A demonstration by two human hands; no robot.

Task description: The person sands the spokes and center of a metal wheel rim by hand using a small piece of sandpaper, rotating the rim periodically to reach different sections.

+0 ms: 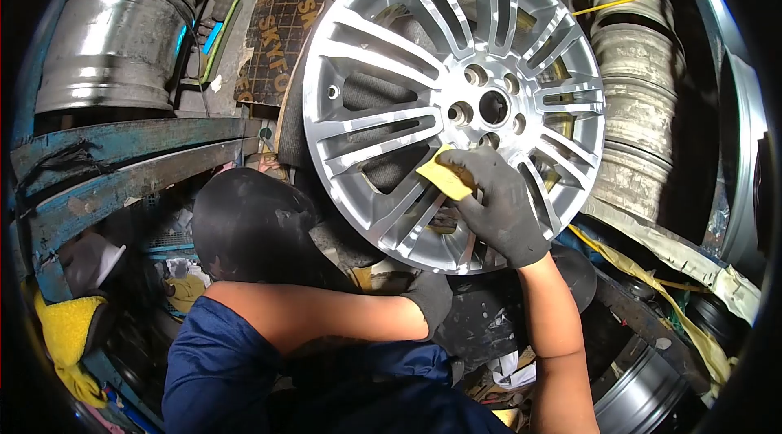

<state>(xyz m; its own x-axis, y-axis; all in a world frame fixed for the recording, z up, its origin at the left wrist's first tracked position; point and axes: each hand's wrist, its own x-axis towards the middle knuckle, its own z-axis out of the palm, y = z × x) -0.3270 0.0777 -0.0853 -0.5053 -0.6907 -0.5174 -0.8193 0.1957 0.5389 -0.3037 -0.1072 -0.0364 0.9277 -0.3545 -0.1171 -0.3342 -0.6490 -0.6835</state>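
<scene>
A large silver alloy wheel rim [379, 59] with paired spokes is tilted up before me, its front face towards me. My right hand [501, 206], in a dark glove, pinches a folded piece of yellow sandpaper [446, 175]. That hand lies over the lower spokes, with the sandpaper against the wheel just below the hub. My left hand [430, 304], also gloved, is at the bottom edge of the rim. Its fingers are hidden, so their grip does not show.
Stacked worn wheel barrels [634, 83] stand at the right, and a shiny metal barrel [114, 43] at upper left. A blue steel frame [130, 140] runs along the left. A yellow cloth [69, 332] hangs at lower left. Another rim [643, 393] lies at lower right.
</scene>
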